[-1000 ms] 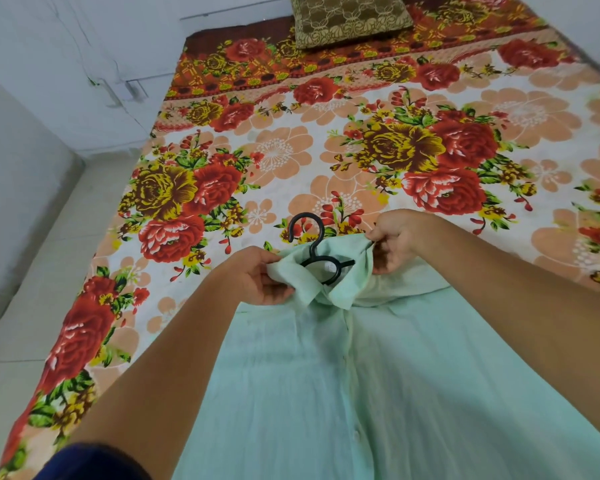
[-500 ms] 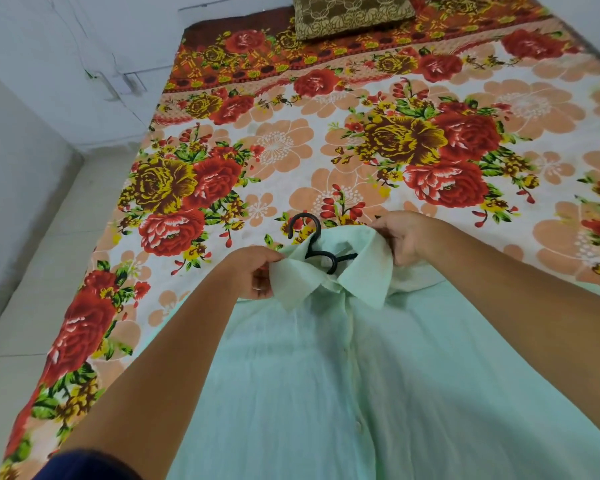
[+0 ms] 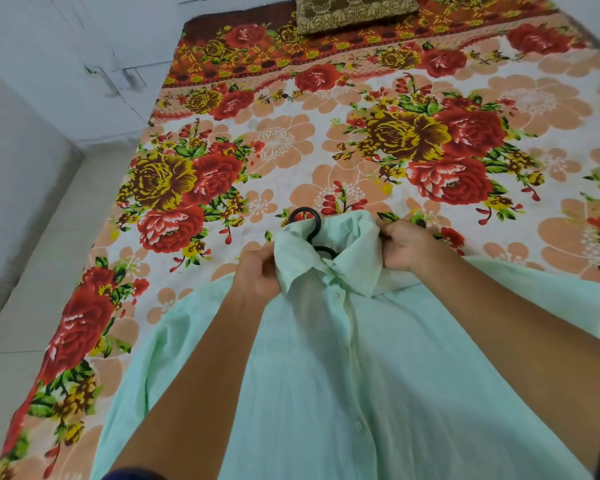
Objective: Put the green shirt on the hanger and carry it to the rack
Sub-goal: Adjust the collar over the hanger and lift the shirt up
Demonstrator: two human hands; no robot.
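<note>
Hanger-fitting step: left hand (image 3: pixel 257 273) and right hand (image 3: pixel 404 245) pinch the green shirt (image 3: pixel 343 375) collar at 9 and 3 o'clock of the hanger (image 3: pixel 307 223) hook; next, probably lift by that hook.

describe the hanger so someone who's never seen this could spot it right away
Start at the floral bedsheet and find the pale green shirt spread at its near end. At the shirt's collar, between the left hand and right hand, a black hook curls out: that is the hanger, the only plain black thing there.
</note>
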